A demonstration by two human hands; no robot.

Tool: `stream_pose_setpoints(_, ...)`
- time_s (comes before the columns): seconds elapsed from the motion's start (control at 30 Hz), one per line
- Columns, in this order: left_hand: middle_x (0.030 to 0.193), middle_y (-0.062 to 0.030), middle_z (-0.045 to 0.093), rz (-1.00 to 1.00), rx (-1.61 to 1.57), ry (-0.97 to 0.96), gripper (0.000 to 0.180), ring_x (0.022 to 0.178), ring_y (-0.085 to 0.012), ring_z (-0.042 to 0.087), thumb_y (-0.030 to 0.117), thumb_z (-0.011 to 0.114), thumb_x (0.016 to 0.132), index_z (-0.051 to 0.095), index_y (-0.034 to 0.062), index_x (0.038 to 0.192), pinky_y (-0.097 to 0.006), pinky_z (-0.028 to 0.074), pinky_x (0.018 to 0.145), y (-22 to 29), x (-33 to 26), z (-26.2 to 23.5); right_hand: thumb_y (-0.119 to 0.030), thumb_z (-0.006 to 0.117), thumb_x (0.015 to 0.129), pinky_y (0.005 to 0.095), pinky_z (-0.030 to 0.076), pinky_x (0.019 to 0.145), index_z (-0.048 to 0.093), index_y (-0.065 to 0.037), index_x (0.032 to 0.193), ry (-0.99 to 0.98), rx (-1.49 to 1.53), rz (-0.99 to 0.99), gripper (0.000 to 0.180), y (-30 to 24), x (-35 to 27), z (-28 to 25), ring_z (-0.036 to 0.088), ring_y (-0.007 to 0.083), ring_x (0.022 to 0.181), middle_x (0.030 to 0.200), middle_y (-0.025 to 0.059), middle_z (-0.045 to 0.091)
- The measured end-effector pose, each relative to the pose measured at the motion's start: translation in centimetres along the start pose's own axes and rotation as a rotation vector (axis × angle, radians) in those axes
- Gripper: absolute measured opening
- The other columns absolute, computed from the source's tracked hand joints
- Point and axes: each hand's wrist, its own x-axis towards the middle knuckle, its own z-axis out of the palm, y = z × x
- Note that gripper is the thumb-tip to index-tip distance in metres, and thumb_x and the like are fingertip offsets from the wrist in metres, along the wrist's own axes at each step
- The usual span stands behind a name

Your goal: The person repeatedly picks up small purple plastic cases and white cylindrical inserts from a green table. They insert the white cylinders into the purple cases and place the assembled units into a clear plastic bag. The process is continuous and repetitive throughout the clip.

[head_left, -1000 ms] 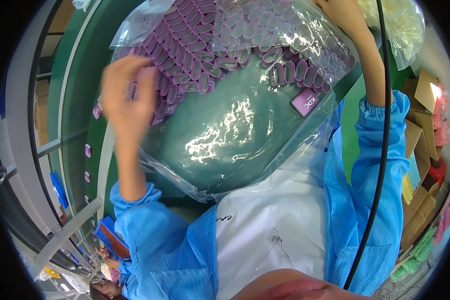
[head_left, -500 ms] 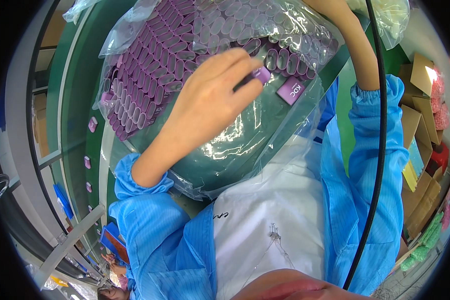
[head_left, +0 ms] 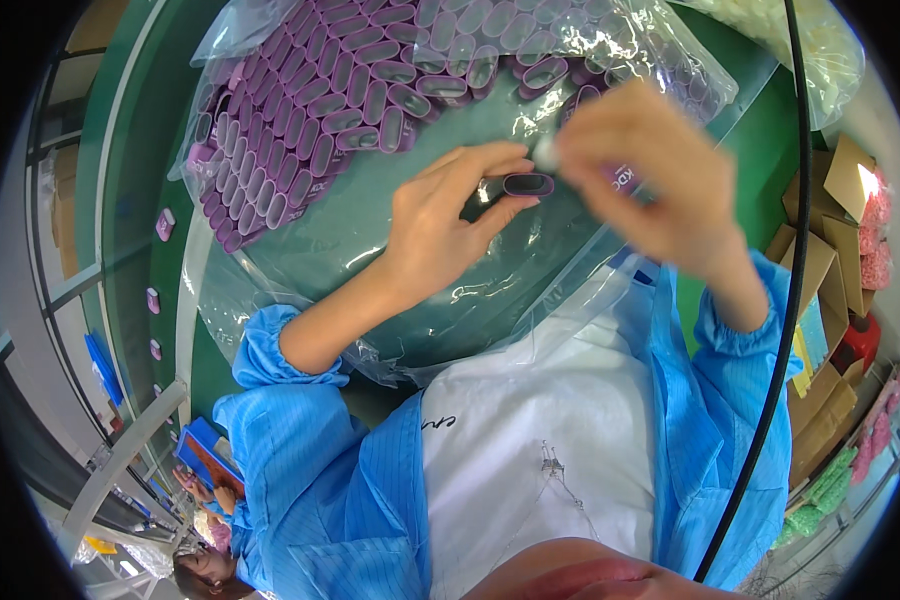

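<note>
My left hand (head_left: 432, 218) pinches a purple oval shell (head_left: 528, 186) between thumb and fingers, with its dark hollow end facing up. Close against it on the right, my right hand (head_left: 660, 175) is smeared by motion. A small whitish piece (head_left: 547, 153), too blurred to name, shows at its closed fingertips, just above the shell. Partly hidden under that hand lies another purple shell (head_left: 625, 179) with white print. Beyond both hands, many upright purple shells (head_left: 345, 80) stand packed together on clear plastic sheeting (head_left: 360, 225), some of them under a transparent film.
A clear bag of pale pieces (head_left: 820, 65) is at the far right. Several purple shells (head_left: 164, 224) lie along the green belt at left. A black cable (head_left: 770, 390) hangs down the right side. Cardboard boxes (head_left: 835, 230) stand at right; a co-worker (head_left: 215, 560) sits at lower left.
My right hand has come down from the far right edge to the left hand, bringing the whitish piece. My left hand has drawn slightly nearer, and its shell now shows its hollow end.
</note>
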Motion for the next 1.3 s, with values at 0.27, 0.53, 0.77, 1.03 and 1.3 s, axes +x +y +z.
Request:
stream_pose_setpoints(0.27, 0.099, -0.0061, 0.077, -0.035, -0.026, -0.009, 0.061, 0.093, -0.0283, 0.072, 0.002, 0.086, 0.072, 0.06, 0.0071, 0.127, -0.034, 0.058, 0.078, 0.5, 0.3, -0.2, 0.003, 0.073, 0.064, 0.035, 0.05, 0.065, 0.067, 0.007, 0.096, -0.068, -0.021, -0.086, 0.033, -0.4, -2.0, 3.2, 0.056, 0.028, 0.075, 0.091, 0.0129, 0.063)
stream_pose_setpoints(0.53, 0.097, -0.0064, 0.076, -0.02, -0.002, -0.018, 0.06, 0.092, -0.0283, 0.072, 0.002, 0.085, 0.072, 0.061, 0.0078, 0.127, -0.035, 0.058, 0.078, 0.2, 0.3, -0.7, 0.001, 0.073, 0.061, 0.0355, 0.051, 0.063, 0.068, 0.006, 0.094, -0.032, 0.01, -0.069, 0.034, -0.1, -2.1, 3.8, 0.059, 0.0286, 0.074, 0.094, 0.0137, 0.064)
stream_pose_setpoints(0.77, 0.101, -0.0086, 0.078, 0.013, -0.005, -0.055, 0.057, 0.09, -0.0229, 0.075, 0.001, 0.086, 0.075, 0.062, 0.0046, 0.126, -0.03, 0.058, 0.08, 0.1, 0.4, -0.8, -0.001, 0.072, 0.061, 0.0353, 0.055, 0.064, 0.069, 0.009, 0.097, -0.07, -0.097, -0.171, 0.037, 0.6, -3.1, 2.8, 0.062, 0.0289, 0.077, 0.096, 0.0169, 0.066)
stream_pose_setpoints(1.03, 0.101, -0.0114, 0.077, 0.132, 0.027, -0.052, 0.039, 0.087, -0.0237, 0.074, 0.001, 0.086, 0.073, 0.069, 0.0001, 0.108, -0.03, 0.059, 0.075, -0.3, 0.5, -0.8, -0.001, 0.071, 0.061, 0.0338, 0.057, 0.06, 0.068, 0.012, 0.094, -0.128, -0.18, -0.263, 0.035, 0.4, -2.8, 2.6, 0.064, 0.0297, 0.08, 0.097, 0.019, 0.065)
stream_pose_setpoints(1.3, 0.101, -0.0178, 0.073, 0.394, 0.139, -0.024, 0.019, 0.082, -0.0263, 0.073, -0.004, 0.078, 0.072, 0.069, -0.0046, 0.089, -0.031, 0.061, 0.067, -2.0, -0.1, -0.6, -0.001, 0.072, 0.063, 0.0331, 0.057, 0.058, 0.068, 0.011, 0.091, -0.059, -0.149, -0.281, 0.031, 0.9, -3.5, 3.2, 0.065, 0.0288, 0.081, 0.098, 0.0179, 0.066)
